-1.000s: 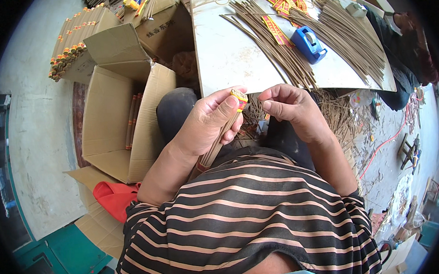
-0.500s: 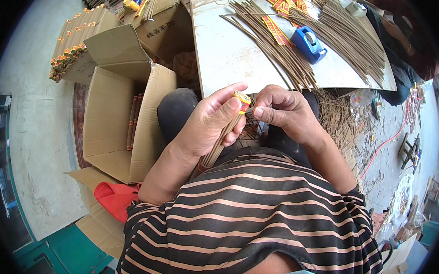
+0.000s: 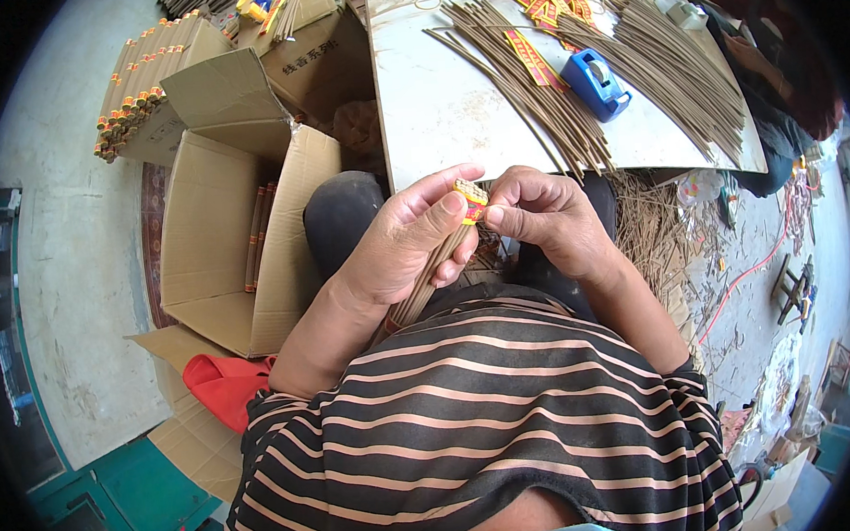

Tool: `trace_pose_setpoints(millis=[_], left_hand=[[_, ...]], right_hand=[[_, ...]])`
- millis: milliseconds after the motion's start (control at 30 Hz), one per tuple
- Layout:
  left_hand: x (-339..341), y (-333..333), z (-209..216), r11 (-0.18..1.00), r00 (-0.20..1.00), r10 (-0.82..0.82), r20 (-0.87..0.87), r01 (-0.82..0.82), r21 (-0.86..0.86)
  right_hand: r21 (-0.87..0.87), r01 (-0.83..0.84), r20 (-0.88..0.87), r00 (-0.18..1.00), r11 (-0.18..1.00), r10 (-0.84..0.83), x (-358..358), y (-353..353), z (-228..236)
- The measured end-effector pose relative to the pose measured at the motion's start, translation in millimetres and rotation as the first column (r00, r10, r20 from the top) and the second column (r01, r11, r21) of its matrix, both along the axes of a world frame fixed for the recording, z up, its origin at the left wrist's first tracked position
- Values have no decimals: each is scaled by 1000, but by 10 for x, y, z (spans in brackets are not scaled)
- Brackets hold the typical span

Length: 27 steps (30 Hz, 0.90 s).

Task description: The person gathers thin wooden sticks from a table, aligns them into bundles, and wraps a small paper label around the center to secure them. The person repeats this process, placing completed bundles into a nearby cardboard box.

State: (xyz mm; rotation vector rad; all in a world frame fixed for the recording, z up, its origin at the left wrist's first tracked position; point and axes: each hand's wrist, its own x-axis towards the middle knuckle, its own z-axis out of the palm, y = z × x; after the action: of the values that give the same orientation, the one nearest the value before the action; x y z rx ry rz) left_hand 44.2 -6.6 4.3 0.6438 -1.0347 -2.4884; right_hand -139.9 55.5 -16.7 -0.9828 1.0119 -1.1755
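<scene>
My left hand (image 3: 399, 233) is closed around a bundle of brown incense sticks (image 3: 428, 277), which slants up from my lap. A red and yellow paper band (image 3: 475, 208) wraps the bundle near its top end, just beyond my left thumb. My right hand (image 3: 552, 218) is pinched, thumb against forefinger, with its fingertips touching the right edge of that band. Whatever lies between those fingertips is too small to make out. The lower end of the bundle is hidden by my left forearm and the striped shirt.
On the white table (image 3: 416, 102) ahead lie loose incense sticks (image 3: 531, 92), paper bands (image 3: 532, 58) and a blue tape dispenser (image 3: 596, 85). An open cardboard box (image 3: 217, 238) at left holds banded bundles. More bundles (image 3: 151, 73) are stacked behind it. Another person (image 3: 770, 65) sits at far right.
My right fingertips have moved slightly left, from just off the band to touching its edge. The left hand keeps its hold, and the bundle's top has turned slightly.
</scene>
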Motion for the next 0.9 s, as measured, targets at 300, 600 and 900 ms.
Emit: trace_pose_setpoints(millis=[300,600,900], left_hand=[[-18,6,-40,1000,1000,-7,-28,7,17],[-44,-9,-77,988,980,-107,-165,123,90],[-12,19,-59,966,949,-204,-242,235,106]], right_hand=[[-42,-3,72,997,999,6,25,-35,-6],[-35,-50,163,985,998,55,14,-1,-39],[-56,-35,190,981,998,45,90,19,-161]])
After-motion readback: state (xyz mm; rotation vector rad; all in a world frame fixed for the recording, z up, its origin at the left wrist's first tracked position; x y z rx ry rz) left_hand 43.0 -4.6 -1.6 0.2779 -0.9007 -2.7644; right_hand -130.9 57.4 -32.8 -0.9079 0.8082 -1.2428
